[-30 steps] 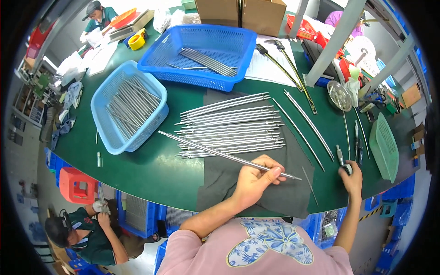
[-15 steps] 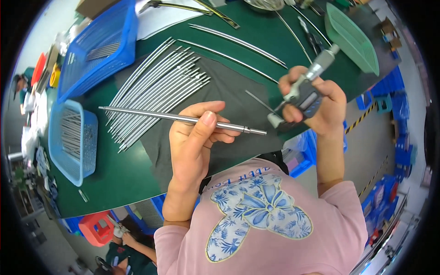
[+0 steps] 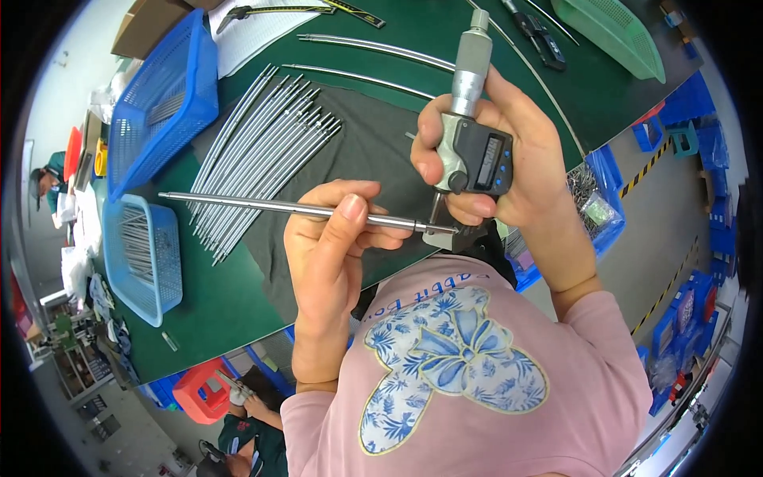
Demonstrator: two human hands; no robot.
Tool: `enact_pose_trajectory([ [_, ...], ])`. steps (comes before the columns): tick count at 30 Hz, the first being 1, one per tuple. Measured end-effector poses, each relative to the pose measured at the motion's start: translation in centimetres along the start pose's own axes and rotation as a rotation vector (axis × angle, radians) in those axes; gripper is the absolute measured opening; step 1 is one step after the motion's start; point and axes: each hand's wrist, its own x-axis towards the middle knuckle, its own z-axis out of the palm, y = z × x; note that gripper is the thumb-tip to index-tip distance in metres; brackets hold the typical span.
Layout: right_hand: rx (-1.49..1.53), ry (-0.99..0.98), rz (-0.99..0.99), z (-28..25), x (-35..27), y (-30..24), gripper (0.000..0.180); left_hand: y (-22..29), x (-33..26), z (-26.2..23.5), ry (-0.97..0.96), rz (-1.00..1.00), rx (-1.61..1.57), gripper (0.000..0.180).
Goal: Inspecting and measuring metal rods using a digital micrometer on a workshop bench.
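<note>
My left hand (image 3: 334, 246) grips a long, thin silver metal rod (image 3: 270, 207), thumb and fingers wrapped round it near its right end, and holds it level above the green bench (image 3: 214, 294). My right hand (image 3: 509, 159) is clenched round a grey digital micrometer with a small display (image 3: 474, 151), its knurled barrel pointing up. The tip of the rod sits at the micrometer's measuring gap, just below my right fingers; I cannot tell whether the faces have closed on it.

As I judge it, this one rod is in the middle of being gauged. A fanned row of matching silver rods (image 3: 262, 159) lies on the dark grey cloth mat (image 3: 373, 151) on the bench, and I cannot tell which of those are checked and which are waiting.

To my left, a light blue plastic mesh basket (image 3: 159, 262) holds a bundle of shorter metal rods lying together. Beyond it, a darker blue plastic mesh basket (image 3: 171, 103) holds a few more rods. At the far right edge of the bench a green plastic mesh tray (image 3: 612, 32) stands; I cannot see what is in it. Two longer curved rods (image 3: 373, 48) lie apart, beyond the mat.
</note>
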Motion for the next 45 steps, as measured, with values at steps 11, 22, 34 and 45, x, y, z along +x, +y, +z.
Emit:
enact_pose_trajectory([
  [11, -0.023, 0.000, 0.062, 0.05, 0.28, 0.14, 0.064, -0.02, -0.08, -0.10, 0.002, 0.018, 0.103, 0.021],
  [22, 0.002, -0.030, 0.061, 0.02, 0.11, 0.23, 0.066, -0.11, -0.09, -0.14, -0.008, 0.003, 0.099, 0.021],
  [34, 0.010, -0.065, 0.046, -0.16, -0.02, 0.60, 0.067, -0.13, -0.21, -0.22, -0.016, 0.000, 0.085, 0.020],
  [45, -0.022, 0.028, 0.084, 0.01, -0.10, 0.74, 0.072, -0.46, -0.14, -0.41, -0.024, 0.030, 0.067, 0.019],
])
